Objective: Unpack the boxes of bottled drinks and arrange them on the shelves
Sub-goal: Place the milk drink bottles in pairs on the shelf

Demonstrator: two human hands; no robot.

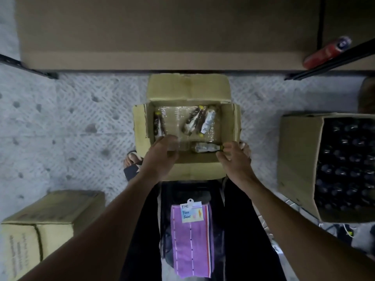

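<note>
Hanging nearest the lens, a purple striped face towel (190, 240) is lying against the person's dark trousers. Beyond it, an open brown cardboard box (188, 88) is sitting on the grey patterned floor (60, 118). The right hand (233, 157) is pinching the yellow cap of a clear plastic labelled bottle (205, 148). This bottle is lying along the box's near wall, long axis left-to-right, cap pointing right. The left hand (160, 155) is curling at its clear base; whether it is grasping cannot be told. Three more yellow-capped bottles (192, 120) are lying farther inside.

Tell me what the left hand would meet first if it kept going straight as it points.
Probably the bottle lying along the left wall of the open box, just beyond the left hand; depth is unclear.
</note>
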